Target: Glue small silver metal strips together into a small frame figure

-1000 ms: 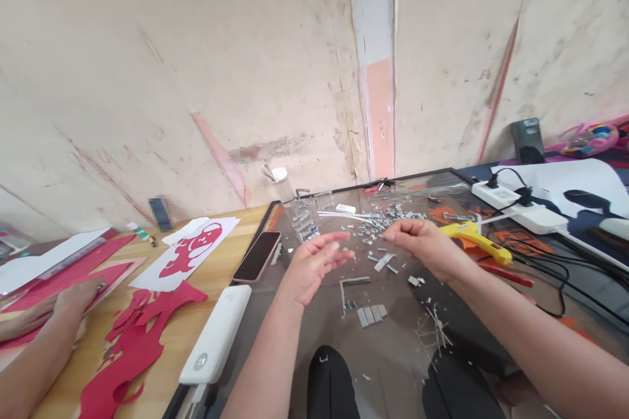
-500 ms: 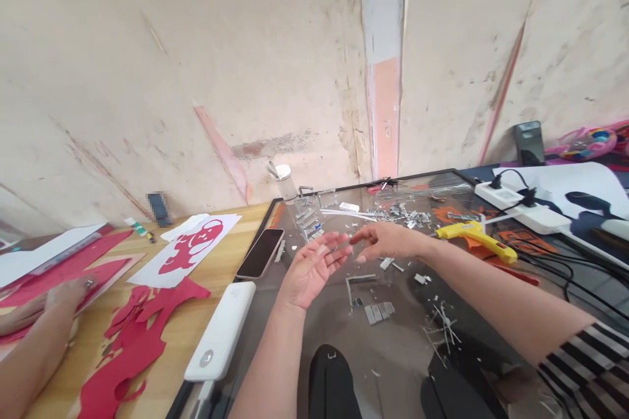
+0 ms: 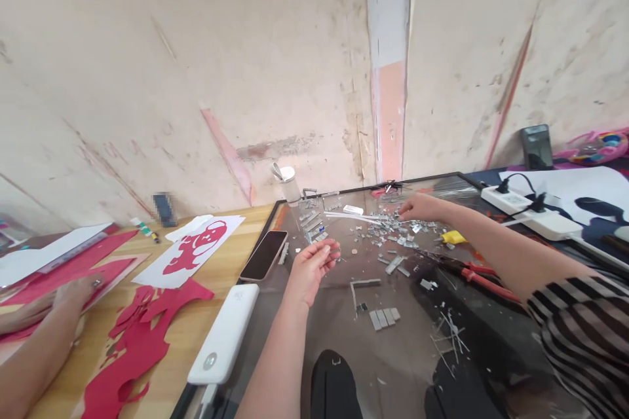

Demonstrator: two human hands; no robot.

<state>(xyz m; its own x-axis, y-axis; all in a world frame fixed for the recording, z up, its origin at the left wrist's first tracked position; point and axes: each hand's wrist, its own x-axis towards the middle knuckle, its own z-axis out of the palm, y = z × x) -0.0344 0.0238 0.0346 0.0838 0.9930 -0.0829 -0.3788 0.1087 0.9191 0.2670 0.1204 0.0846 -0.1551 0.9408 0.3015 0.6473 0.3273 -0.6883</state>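
Low over the dark glass-topped table (image 3: 339,340), my left hand (image 3: 312,268) has its thumb and fingertips pinched together; what lies between them is too small to name. My right hand (image 3: 422,207) reaches to the back, fingers bent down and closed at the edge of a heap of small grey metal-like pieces (image 3: 388,232). Whatever its fingertips grip is hidden. Between me and the heap lie a thin L-shaped strip (image 3: 366,283) and several flat grey rectangles (image 3: 384,319) side by side.
Red-handled pliers (image 3: 491,283) and a partly hidden yellow glue gun (image 3: 453,237) lie under my right arm. A power strip (image 3: 533,213) sits at right. A phone (image 3: 264,255) and white power bank (image 3: 225,334) lie at left. Another person's hands (image 3: 73,294) rest on red sheets.
My right hand has moved away from my left, back and right to the heap. My left hand's fingers have closed into a pinch. The pliers now show below my right forearm.
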